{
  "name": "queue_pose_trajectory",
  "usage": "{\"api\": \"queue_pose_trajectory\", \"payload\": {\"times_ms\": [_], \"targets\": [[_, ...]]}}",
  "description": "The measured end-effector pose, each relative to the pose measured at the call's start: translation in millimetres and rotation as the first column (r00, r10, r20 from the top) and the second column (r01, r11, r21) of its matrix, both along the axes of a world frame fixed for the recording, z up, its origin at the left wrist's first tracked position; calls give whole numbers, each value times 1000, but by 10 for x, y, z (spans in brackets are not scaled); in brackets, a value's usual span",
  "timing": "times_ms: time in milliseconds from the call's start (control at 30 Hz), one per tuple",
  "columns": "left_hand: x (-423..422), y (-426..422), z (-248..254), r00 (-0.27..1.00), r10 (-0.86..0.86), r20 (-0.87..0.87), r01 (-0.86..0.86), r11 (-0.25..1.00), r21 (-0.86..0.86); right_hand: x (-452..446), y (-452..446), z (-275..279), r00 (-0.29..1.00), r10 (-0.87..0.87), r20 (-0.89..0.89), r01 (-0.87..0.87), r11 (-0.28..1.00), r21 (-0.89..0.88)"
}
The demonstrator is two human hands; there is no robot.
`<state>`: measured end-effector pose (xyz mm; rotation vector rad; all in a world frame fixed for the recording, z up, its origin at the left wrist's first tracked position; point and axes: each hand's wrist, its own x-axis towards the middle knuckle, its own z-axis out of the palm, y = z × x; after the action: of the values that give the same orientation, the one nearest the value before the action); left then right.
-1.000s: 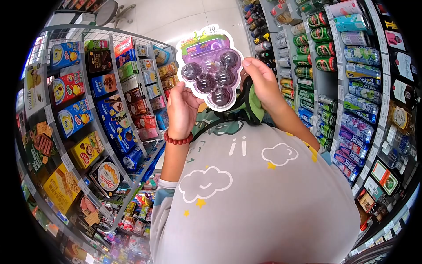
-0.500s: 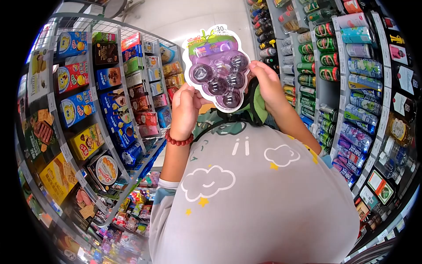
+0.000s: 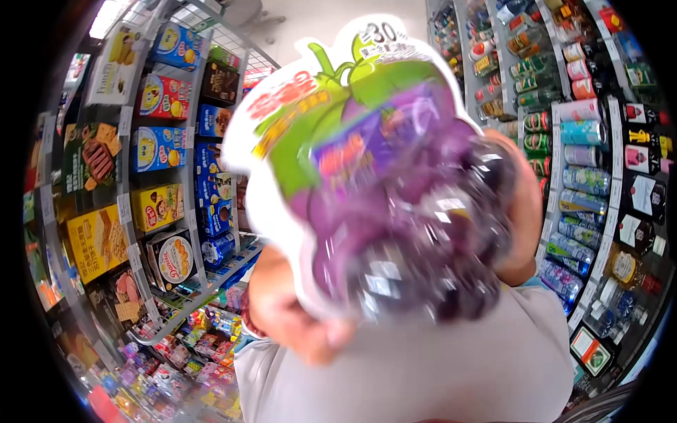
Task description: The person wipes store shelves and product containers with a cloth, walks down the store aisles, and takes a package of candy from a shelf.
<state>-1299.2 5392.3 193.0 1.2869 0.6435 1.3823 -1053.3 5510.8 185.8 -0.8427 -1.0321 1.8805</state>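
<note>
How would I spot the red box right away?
Look at the shelves left of the big grape pack. Near their top, boxes stand in a column. The red box is there, sandwiched between two blue boxes with similar yellow cartoons; its red colour sets it apart.

The left hand [image 3: 300,314], blurred, pinches the lower left edge of the grape-shaped pack [image 3: 384,141], its wrist bent below that edge. The right hand [image 3: 525,215] is against the pack's right side, fingers mostly hidden.
</note>
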Motion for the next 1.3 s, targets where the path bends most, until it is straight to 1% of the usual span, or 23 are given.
{"api": "queue_pose_trajectory", "payload": {"times_ms": [67, 100, 167, 233, 333, 367, 500, 600, 633, 667, 733, 833, 933, 1000, 1033, 1067, 1100, 1133, 1167, 1200, 1233, 1267, 1300], "targets": [[29, 0, 247, 999, 20, -26, -15, 983, 181, 2, 66, 153, 993, 95, -72, -96, 995, -3], [60, 6, 340, 999, 31, -38, -20, 967, 254, -39, 83, 187, 971, 135, -198, -141, 990, -19], [110, 0, 452, 997, 64, -53, -41, 935, 352, -117, 121, 259, 928, 191, -321, -207, 978, -15], [138, -26, 529, 993, 100, -65, -64, 909, 412, -193, 141, 328, 882, 257, -395, -289, 957, -22], [188, -97, 610, 983, 167, -83, -109, 877, 467, -263, 185, 284, 842, 337, -420, -369, 929, 7], [206, -129, 631, 977, 190, -92, -124, 868, 481, -330, 213, 233, 813, 391, -432, -400, 913, 74], [285, -236, 681, 944, 310, -112, -214, 836, 506, -424, 219, 310, 804, 426, -415, -468, 884, 1], [377, -318, 702, 902, 414, -126, -298, 804, 514, -500, 285, 260, 701, 537, -468, -581, 811, 61], [418, -342, 710, 882, 453, -131, -331, 793, 511, -502, 239, 293, 795, 511, -328, -545, 838, -14], [464, -373, 704, 863, 486, -140, -361, 786, 502, -507, 268, 260, 781, 537, -319, -577, 816, -36], [552, -449, 675, 811, 561, -163, -437, 768, 468, -516, 330, 196, 750, 590, -300, -636, 767, -81], [723, -540, 564, 711, 658, -246, -565, 744, 357, -531, 335, 0, 644, 702, -303, -737, 676, -2], [878, -654, 438, 604, 696, -389, -704, 694, 150, -505, 257, -334, 733, 646, -213, -679, 676, -286], [1017, -725, 392, 570, 662, -486, -770, 637, -36, -537, 230, -352, 743, 616, -261, -664, 632, -400], [1047, -750, 345, 553, 653, -518, -783, 620, -55, -557, 219, -360, 752, 596, -281, -652, 607, -455], [1061, -768, 283, 537, 640, -550, -793, 606, -69, -596, 195, -342, 761, 608, -227, -637, 636, -435], [1073, -767, 244, 584, 639, -501, -782, 609, -134, -620, 184, -331, 765, 630, -132, -628, 685, -369], [1087, -772, 189, 574, 642, -509, -786, 607, -121, -607, 187, -345, 761, 633, -143, -636, 684, -358], [1095, -789, 136, 657, 633, -410, -750, 606, -265, -561, 183, -376, 767, 641, -8, -618, 736, -276], [1082, -809, 107, 721, 623, -304, -690, 605, -397, -531, 119, -379, 795, 606, 17, -583, 773, -250], [1054, -820, 82, 747, 577, -331, -665, 635, -392, -498, 54, -382, 821, 569, 44, -547, 807, -223], [1064, -851, 38, 788, 532, -311, -615, 645, -453, -462, -11, -384, 845, 530, 71, -509, 838, -195], [1050, -853, 0, 849, 489, -199, -520, 708, -478, -394, -14, -411, 844, 533, -55, -521, 792, -320]]}}
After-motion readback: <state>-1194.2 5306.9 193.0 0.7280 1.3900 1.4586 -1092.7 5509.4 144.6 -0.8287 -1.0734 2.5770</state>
